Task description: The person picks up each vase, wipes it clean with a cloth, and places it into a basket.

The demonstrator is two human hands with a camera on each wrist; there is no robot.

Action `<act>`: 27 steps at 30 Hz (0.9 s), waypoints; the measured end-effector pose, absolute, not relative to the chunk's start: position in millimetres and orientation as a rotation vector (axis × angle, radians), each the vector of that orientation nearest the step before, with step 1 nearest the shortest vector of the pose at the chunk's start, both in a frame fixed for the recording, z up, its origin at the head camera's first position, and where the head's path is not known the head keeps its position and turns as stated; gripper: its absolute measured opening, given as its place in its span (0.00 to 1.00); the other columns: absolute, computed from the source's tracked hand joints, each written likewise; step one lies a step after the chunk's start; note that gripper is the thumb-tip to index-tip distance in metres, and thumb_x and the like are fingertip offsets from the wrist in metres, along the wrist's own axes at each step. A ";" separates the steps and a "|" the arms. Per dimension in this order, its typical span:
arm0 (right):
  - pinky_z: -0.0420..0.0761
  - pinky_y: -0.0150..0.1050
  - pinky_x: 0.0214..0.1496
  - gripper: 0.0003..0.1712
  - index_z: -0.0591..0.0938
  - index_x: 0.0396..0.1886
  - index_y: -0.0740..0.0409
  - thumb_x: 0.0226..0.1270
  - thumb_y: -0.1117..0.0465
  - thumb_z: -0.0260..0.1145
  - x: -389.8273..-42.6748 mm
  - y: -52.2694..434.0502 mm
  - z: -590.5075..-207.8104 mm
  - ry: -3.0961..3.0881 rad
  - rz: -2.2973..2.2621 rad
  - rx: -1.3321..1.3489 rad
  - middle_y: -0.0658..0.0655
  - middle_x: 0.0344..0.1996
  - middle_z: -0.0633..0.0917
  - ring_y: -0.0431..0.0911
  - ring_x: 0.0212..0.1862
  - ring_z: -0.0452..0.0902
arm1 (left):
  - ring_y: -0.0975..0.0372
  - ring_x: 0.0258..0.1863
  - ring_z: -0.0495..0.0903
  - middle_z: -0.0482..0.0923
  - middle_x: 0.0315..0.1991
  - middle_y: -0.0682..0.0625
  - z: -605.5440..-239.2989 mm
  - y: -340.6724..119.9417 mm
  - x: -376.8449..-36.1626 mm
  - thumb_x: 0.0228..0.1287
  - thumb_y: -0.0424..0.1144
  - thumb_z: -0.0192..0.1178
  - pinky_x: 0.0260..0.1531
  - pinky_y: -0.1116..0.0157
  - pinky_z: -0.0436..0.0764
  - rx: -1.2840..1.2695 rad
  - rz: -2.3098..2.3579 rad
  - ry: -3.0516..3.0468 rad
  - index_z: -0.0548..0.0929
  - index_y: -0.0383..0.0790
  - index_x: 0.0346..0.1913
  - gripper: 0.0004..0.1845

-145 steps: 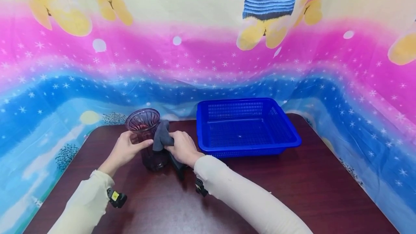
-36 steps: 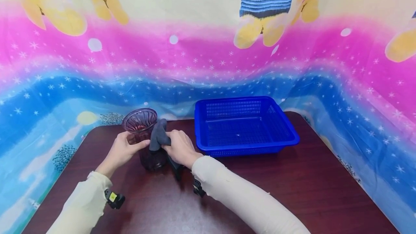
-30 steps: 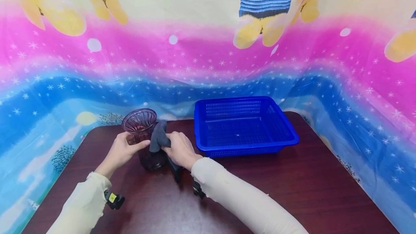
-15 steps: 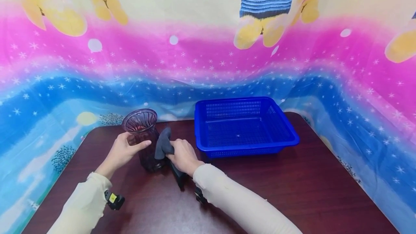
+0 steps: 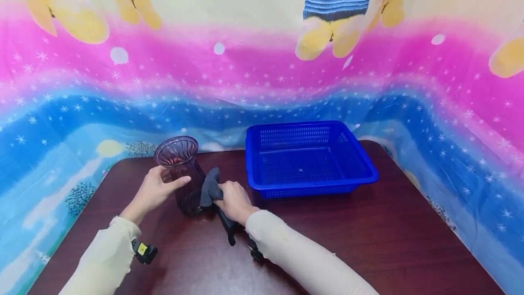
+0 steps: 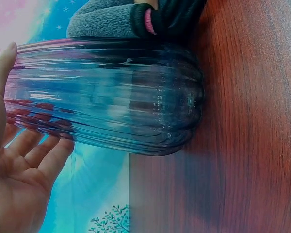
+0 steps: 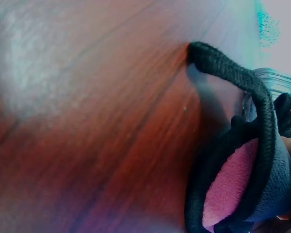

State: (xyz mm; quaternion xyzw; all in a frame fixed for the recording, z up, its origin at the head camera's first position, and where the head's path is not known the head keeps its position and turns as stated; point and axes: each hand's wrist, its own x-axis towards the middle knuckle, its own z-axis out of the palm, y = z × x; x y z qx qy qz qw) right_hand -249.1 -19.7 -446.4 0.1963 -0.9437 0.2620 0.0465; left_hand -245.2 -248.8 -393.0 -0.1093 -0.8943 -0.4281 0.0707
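left hand (image 5: 155, 192) grips glass vase (image 6: 106, 97) | right hand (image 5: 236, 201) grips gray cloth (image 5: 210, 188) just beside it | vase on table (image 5: 389, 226), left of blue basket (image 5: 307, 189) | advise: steady vase, press cloth flat, work 1 section at a time

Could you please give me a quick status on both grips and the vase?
Left grip holds purple vase, mouth up. Right grip holds gray cloth beside it. Blue basket off to the right, not blocking.
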 end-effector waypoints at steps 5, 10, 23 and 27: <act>0.76 0.33 0.32 0.06 0.85 0.31 0.48 0.61 0.55 0.76 -248.2 -18.9 -449.4 -2.904 0.811 0.592 0.48 0.23 0.84 0.43 0.31 0.80 | 0.47 0.60 0.81 0.82 0.60 0.36 -393.2 -249.1 -245.2 0.67 0.47 0.68 0.56 0.55 0.82 -0.326 -1.278 -2.696 0.77 0.36 0.64 0.28; 0.78 0.35 0.33 0.07 0.86 0.32 0.49 0.60 0.54 0.76 -247.8 -18.6 -451.3 -2.923 0.781 0.581 0.49 0.27 0.87 0.44 0.34 0.84 | 0.48 0.61 0.81 0.82 0.60 0.38 -394.1 -249.1 -245.6 0.66 0.48 0.68 0.53 0.67 0.81 -0.325 -1.267 -2.693 0.78 0.37 0.63 0.28; 0.74 0.31 0.31 0.06 0.87 0.33 0.48 0.61 0.55 0.76 -249.7 -20.5 -447.4 -2.979 0.870 0.525 0.45 0.24 0.84 0.39 0.30 0.78 | 0.47 0.61 0.80 0.82 0.60 0.38 -394.0 -249.7 -246.0 0.66 0.49 0.68 0.52 0.69 0.80 -0.312 -1.250 -2.709 0.78 0.37 0.63 0.28; 0.74 0.31 0.31 0.05 0.88 0.35 0.49 0.61 0.56 0.76 -248.7 -19.9 -443.6 -2.969 0.920 0.521 0.46 0.24 0.84 0.39 0.30 0.76 | 0.47 0.61 0.80 0.82 0.60 0.38 -394.2 -249.7 -246.0 0.66 0.49 0.68 0.51 0.72 0.79 -0.317 -1.252 -2.702 0.78 0.37 0.64 0.28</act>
